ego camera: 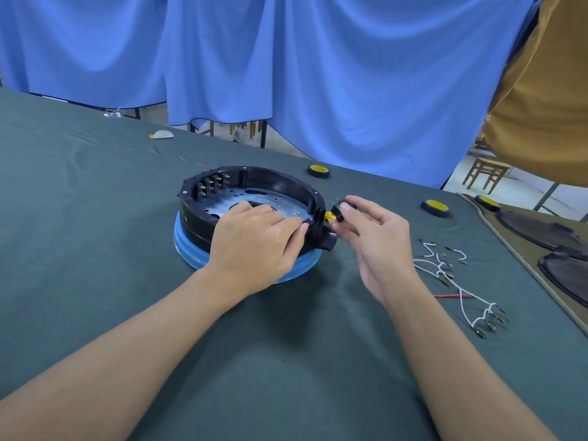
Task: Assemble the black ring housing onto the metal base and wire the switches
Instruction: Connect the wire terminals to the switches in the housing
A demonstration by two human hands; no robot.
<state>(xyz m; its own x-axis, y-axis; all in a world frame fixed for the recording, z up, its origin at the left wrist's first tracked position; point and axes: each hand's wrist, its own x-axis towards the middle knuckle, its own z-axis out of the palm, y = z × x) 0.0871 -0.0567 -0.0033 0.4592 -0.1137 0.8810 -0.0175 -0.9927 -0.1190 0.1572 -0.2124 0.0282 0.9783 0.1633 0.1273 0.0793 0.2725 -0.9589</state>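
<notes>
The black ring housing [273,183] sits on the perforated metal base [245,202], and both rest on a blue disc [187,246] on the green cloth. Several switches [211,184] line the ring's inner far-left wall. My left hand [254,240] lies over the ring's near-right rim, its fingers curled on the ribbed black bracket [315,226] there. My right hand [372,237] pinches a small black switch [339,211] with a yellow part [329,215] just outside that bracket.
White wire harnesses with metal terminals [451,275] and a red wire [451,295] lie right of my right hand. Two tape rolls [318,170] [436,207] stand behind. Dark round covers [541,227] sit on a mat at far right. Another person's ochre sleeve [547,90] hangs at upper right.
</notes>
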